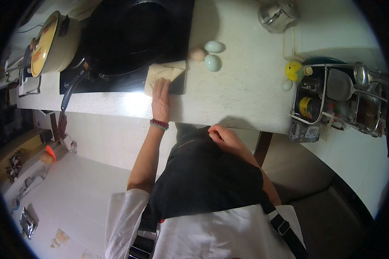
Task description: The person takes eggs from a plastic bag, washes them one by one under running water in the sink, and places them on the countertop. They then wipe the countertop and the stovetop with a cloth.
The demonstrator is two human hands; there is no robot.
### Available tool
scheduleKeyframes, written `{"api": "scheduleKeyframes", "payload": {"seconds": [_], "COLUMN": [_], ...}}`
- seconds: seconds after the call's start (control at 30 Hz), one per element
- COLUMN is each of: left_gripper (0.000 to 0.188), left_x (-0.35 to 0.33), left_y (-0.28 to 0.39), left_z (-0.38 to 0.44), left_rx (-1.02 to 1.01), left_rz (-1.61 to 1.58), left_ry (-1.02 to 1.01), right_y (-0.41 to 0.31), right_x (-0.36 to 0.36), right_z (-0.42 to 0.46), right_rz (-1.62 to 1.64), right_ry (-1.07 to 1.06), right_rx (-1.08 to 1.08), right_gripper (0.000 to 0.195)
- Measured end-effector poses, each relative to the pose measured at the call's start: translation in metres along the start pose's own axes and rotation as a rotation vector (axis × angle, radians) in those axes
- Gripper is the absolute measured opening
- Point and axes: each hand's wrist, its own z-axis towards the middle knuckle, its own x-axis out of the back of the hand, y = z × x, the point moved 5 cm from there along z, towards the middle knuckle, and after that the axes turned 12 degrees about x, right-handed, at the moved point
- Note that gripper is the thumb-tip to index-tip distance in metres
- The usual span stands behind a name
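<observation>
My left hand (161,97), with a beaded bracelet at the wrist, presses its fingers onto a folded beige cloth (163,74). The cloth lies over the front right corner of a black glass cooktop (178,82). Held low in front of my dark apron (210,174), near the counter edge, my right hand (227,137) has curled fingers and no visible object in them. Two pale blue-green eggs (213,47) and a brownish egg (197,54) sit together on the white counter (240,90), right of the cooktop. A dark pan with a long handle (73,90) stands on the cooktop.
A lidded enamel pot (63,45) stands at the left; the pan handle juts past the counter's front edge. A metal kettle (275,16) is at the back right. Below it, a wire rack (324,94) holds jars and utensils, beside a yellow ball-shaped item (292,70) and another pale egg (287,85).
</observation>
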Motion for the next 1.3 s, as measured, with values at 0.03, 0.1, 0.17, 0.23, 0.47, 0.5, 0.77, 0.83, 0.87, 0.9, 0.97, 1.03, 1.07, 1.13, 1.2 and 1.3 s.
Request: {"api": "scheduleKeyframes", "payload": {"seconds": [0.03, 0.1, 0.17, 0.23, 0.47, 0.5, 0.77, 0.83, 0.87, 0.9, 0.97, 1.03, 1.07, 1.13, 1.2, 1.3], "left_gripper": [0.046, 0.043, 0.045, 0.047, 0.047, 0.046, 0.045, 0.045, 0.045, 0.046, 0.045, 0.046, 0.041, 0.037, 0.032, 0.027], "left_x": [-0.007, -0.015, -0.019, -0.023, -0.056, -0.058, -0.023, -0.02, -0.021, -0.023, -0.036, -0.045, -0.052, -0.065, -0.063, -0.057], "left_y": [0.004, 0.019, 0.027, 0.035, 0.071, 0.081, 0.074, 0.071, 0.073, 0.073, 0.078, 0.085, 0.085, 0.091, 0.099, 0.082], "left_z": [-0.007, -0.014, -0.018, -0.02, -0.056, -0.059, -0.047, -0.04, -0.034, -0.029, -0.02, -0.019, -0.022, -0.033, -0.046, -0.064], "left_rx": [0.018, 0.039, 0.074, 0.092, 0.069, 0.068, 0.085, 0.062, 0.085, 0.112, 0.132, 0.123, 0.162, 0.161, 0.106, 0.229], "left_rz": [0.001, 0.045, 0.079, 0.107, 0.128, 0.059, -0.113, -0.044, -0.052, -0.057, 0.033, 0.029, -0.093, -0.112, -0.132, -0.178], "left_ry": [-0.028, -0.038, -0.037, -0.034, -0.176, -0.168, -0.085, -0.048, -0.067, -0.083, -0.141, -0.15, -0.143, -0.203, -0.217, -0.401], "right_y": [0.006, 0.02, 0.028, 0.03, 0.029, 0.029, 0.004, -0.003, -0.009, -0.014, -0.009, -0.001, 0.006, 0.029, 0.046, 0.05], "right_x": [0.006, 0.016, 0.025, 0.036, 0.056, 0.057, 0.058, 0.052, 0.049, 0.046, 0.04, 0.035, 0.034, 0.035, 0.039, 0.046], "right_z": [-0.003, -0.007, -0.01, -0.009, -0.004, -0.002, 0.036, 0.062, 0.075, 0.084, 0.095, 0.096, 0.091, 0.077, 0.06, 0.041], "right_rz": [0.013, 0.007, 0.006, 0.011, 0.012, 0.01, 0.028, -0.079, -0.126, -0.172, -0.211, -0.148, -0.064, 0.051, 0.081, 0.123], "right_ry": [0.011, 0.018, 0.015, -0.007, -0.086, -0.095, 0.066, 0.137, 0.178, 0.215, 0.213, 0.176, 0.151, 0.152, 0.151, 0.169], "right_rx": [0.005, 0.002, -0.022, -0.036, -0.101, -0.09, 0.162, 0.347, 0.42, 0.496, 0.499, 0.419, 0.335, 0.208, 0.145, 0.047], "right_gripper": [0.017, 0.017, 0.018, 0.018, 0.022, 0.021, 0.016, 0.021, 0.022, 0.023, 0.022, 0.021, 0.02, 0.016, 0.017, 0.014]}}
